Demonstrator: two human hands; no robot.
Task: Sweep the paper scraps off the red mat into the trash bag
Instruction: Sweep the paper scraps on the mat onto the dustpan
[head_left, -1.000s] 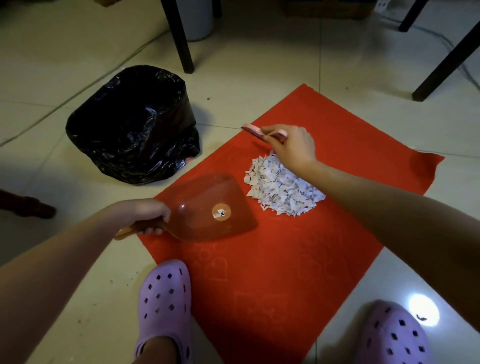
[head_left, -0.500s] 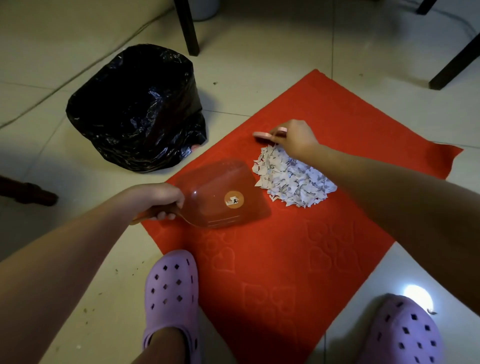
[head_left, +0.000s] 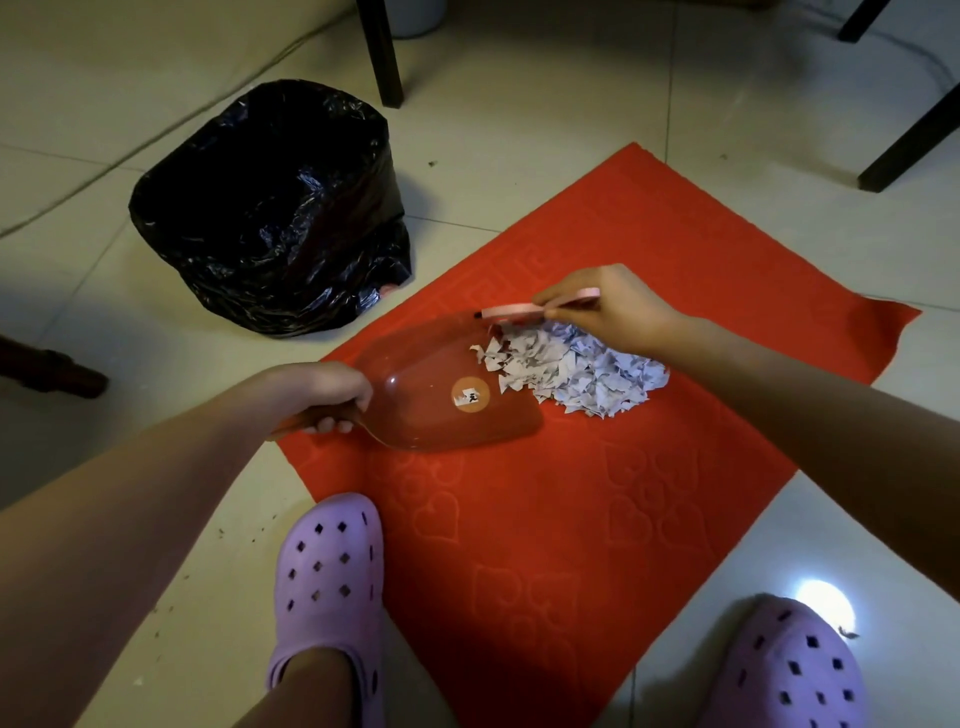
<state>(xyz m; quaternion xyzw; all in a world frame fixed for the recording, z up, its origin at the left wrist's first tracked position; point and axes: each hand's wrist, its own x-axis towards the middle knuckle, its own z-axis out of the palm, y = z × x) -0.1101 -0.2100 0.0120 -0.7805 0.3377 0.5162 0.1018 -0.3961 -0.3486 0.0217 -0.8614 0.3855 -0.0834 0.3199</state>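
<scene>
A heap of white paper scraps (head_left: 582, 371) lies on the red mat (head_left: 545, 519). My left hand (head_left: 317, 392) grips the handle of a clear reddish dustpan (head_left: 441, 395), whose front edge lies against the heap with a few scraps on it. My right hand (head_left: 608, 306) pinches a small pink brush (head_left: 511, 310) at the heap's far side, over the pan's far corner. The black trash bag (head_left: 270, 208) stands open on the tiled floor to the left of the mat.
My two feet in purple clogs (head_left: 327, 582) (head_left: 789, 670) stand at the mat's near edge. Dark furniture legs (head_left: 384, 52) (head_left: 909, 145) rise behind the bag and at the far right. A dark wooden foot (head_left: 52, 369) lies at the left edge.
The dustpan has slid right into the heap, and a few scraps now lie on it. My right hand with the brush has stayed at the heap's far side.
</scene>
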